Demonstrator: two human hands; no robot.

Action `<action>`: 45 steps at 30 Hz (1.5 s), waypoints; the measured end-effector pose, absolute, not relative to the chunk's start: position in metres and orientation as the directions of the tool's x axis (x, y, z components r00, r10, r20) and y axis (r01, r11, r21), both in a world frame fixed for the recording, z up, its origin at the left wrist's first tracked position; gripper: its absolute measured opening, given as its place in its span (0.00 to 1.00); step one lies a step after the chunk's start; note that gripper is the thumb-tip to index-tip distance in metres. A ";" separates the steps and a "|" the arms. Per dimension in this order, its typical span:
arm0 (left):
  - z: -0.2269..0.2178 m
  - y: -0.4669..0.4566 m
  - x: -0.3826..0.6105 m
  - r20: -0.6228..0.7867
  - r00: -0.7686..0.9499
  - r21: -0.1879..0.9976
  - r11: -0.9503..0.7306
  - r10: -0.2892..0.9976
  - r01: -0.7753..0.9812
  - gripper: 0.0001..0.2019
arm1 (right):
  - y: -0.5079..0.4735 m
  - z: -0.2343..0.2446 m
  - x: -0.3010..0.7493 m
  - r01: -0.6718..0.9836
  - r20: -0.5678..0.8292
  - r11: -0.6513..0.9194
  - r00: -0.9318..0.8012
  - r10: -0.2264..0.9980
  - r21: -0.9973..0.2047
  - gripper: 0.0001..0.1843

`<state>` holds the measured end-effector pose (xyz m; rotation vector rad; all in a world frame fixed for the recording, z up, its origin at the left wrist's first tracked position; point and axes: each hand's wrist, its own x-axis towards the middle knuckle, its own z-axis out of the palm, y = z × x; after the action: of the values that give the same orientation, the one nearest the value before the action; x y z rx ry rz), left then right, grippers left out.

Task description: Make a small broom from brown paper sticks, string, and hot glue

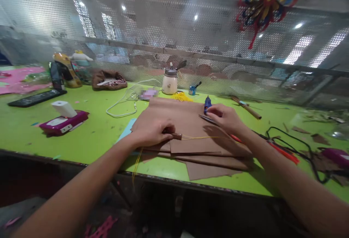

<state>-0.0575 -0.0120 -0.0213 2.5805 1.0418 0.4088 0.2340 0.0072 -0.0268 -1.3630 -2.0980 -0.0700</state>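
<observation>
My left hand (156,132) is closed around a small brown rolled piece (177,136) above a stack of brown paper sheets (174,112). A thin yellow string (200,137) runs right from that roll, and yellow strands (137,165) hang over the table edge below my left wrist. My right hand (225,117) is over the right side of the paper, thumb and forefinger pinched. Its fingertips are at the lower end of a blue tool (207,102), perhaps a glue gun. A dark metal blade (208,119) shows beneath the fingers. What the pinch holds is unclear.
On the green table (92,129) are a purple power box (64,123) with a white charger, a white cable (121,114), a cream jar (170,82) and a bundle of yellow string (182,96). Right are red handles (283,153) and a black cord (302,145). Perforated metal screening stands behind.
</observation>
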 end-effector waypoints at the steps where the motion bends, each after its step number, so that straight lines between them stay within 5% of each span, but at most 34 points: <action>1: -0.021 -0.011 -0.058 0.144 0.689 0.414 -0.676 0.710 0.610 0.09 | -0.008 -0.025 0.222 0.767 0.551 0.555 -0.326 0.768 -0.321 0.10; 6: -0.020 -0.009 -0.059 0.148 0.674 0.440 -0.658 0.724 0.610 0.11 | -0.064 -0.012 0.186 0.615 0.395 0.731 -0.618 0.680 -0.297 0.07; 13: -0.016 -0.011 -0.056 0.122 0.662 0.463 -0.632 0.739 0.621 0.13 | -0.074 -0.017 0.184 0.637 0.197 0.757 -0.731 0.653 -0.144 0.08; 29: -0.012 -0.013 -0.051 0.121 0.597 0.401 -0.589 0.793 0.702 0.11 | -0.061 -0.058 0.170 0.627 0.319 0.769 -0.759 0.567 0.126 0.07; 36: -0.019 -0.010 -0.050 0.094 0.639 0.309 -0.632 0.764 0.711 0.09 | -0.056 -0.062 0.171 0.637 0.345 0.760 -0.747 0.568 0.128 0.09; 45: -0.040 -0.013 -0.056 0.189 0.640 0.356 -0.659 0.745 0.662 0.07 | -0.050 -0.070 0.170 0.720 0.407 0.694 -0.638 0.654 0.013 0.09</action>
<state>-0.0558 -0.0126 -0.0399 2.6070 1.1418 0.4695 0.1701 -0.0497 -0.0699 -1.0716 -2.5332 -0.2455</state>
